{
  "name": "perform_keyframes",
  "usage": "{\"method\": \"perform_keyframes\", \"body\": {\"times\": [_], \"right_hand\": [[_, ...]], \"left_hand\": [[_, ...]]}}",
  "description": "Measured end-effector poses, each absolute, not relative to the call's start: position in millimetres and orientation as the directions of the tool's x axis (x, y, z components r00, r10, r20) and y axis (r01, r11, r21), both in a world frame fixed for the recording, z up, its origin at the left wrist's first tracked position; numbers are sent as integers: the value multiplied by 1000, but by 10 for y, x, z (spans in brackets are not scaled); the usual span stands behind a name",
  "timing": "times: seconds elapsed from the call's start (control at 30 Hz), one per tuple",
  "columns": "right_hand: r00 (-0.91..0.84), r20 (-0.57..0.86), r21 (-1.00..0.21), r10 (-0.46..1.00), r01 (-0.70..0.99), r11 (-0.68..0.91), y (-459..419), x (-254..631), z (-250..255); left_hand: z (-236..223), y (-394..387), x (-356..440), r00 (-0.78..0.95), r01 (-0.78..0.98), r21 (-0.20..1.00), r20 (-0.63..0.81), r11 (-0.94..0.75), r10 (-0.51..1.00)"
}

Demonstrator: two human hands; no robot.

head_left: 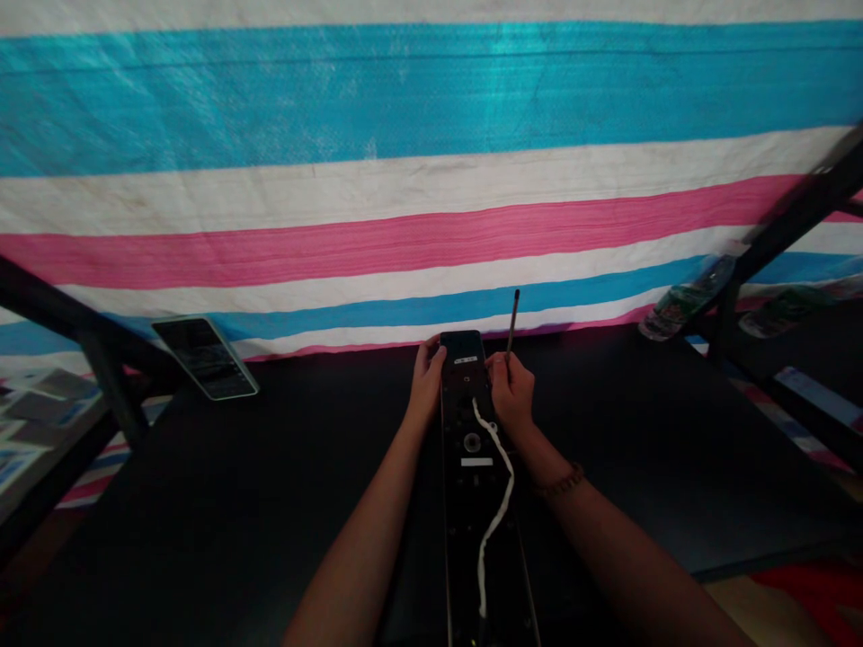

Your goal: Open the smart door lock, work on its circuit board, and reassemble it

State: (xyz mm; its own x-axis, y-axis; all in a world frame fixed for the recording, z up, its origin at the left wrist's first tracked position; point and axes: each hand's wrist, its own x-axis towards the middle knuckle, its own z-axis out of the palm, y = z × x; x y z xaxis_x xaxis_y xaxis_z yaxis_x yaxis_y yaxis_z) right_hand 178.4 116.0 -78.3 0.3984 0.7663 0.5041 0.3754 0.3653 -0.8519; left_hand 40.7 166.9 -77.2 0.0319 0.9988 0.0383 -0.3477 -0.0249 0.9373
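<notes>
A long, narrow black panel (477, 503) lies lengthwise before me, running from the bottom edge of the view toward the striped sheet. A white-sleeved cable (502, 508) curves over its face, beside a round fitting (472, 442) and a white label (476, 462). My left hand (427, 377) is closed around the left edge of the panel at its far end, thumb on top. On the right side, my right hand (512, 391) is closed on a thin dark rod (513, 314) that points upward; its lower end is hidden by the fingers.
The panel rests on a black table (303, 467). A phone (206, 358) leans at the back left. Plastic bottles (688, 296) stand at the right by a dark metal frame (796, 225). A striped sheet (404, 90) hangs behind the table. Papers (44, 413) lie at far left.
</notes>
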Motion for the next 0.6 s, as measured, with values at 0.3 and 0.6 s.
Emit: {"method": "perform_keyframes", "body": {"times": [0.3,0.6], "right_hand": [[400,507,-849,763,382,364,1156,1783,-759],[394,516,-843,761,388,371,1146,1773,-753]], "left_hand": [[-788,1676,410,39,-359,933,25,-9,999],[-818,1690,407,32,-358,934,23,-10,999]]}}
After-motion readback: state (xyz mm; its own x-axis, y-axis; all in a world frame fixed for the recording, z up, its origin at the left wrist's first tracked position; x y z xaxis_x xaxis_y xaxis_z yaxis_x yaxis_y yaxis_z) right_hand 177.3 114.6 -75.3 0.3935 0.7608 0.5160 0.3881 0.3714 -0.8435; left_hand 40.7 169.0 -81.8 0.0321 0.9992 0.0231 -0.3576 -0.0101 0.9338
